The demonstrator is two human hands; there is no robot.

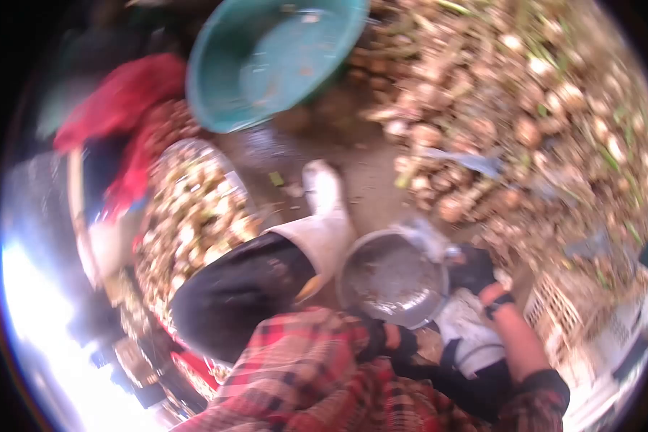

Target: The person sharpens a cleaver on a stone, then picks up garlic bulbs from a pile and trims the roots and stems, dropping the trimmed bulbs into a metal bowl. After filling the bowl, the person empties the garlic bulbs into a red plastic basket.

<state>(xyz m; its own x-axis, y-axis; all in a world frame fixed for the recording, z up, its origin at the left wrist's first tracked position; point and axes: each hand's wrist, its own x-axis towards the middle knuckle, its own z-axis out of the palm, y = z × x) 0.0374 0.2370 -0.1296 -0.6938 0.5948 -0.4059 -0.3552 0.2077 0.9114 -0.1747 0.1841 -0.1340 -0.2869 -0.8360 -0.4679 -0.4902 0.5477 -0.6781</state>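
A round grey bowl [392, 277] with a wet, shiny bottom sits low between my legs. My right hand [471, 270], in a dark glove, is at the bowl's right rim with its fingers curled. A pale, glossy blur [426, 237] lies just beside its fingertips; its kind cannot be made out. Close to my body, my left hand [390, 338], also in a dark glove with some bare finger showing, is at the bowl's near edge. Motion blur and the plaid shirt [317, 360] hide most of its fingers.
A big heap of onions [525, 137] with dry stalks fills the right. A large green basin [216, 86] stands at the top. Left of my white boot [324, 191] is a wide container of pale onions [194, 216], near red netting [137, 93]. A plastic crate [554, 309] is at right.
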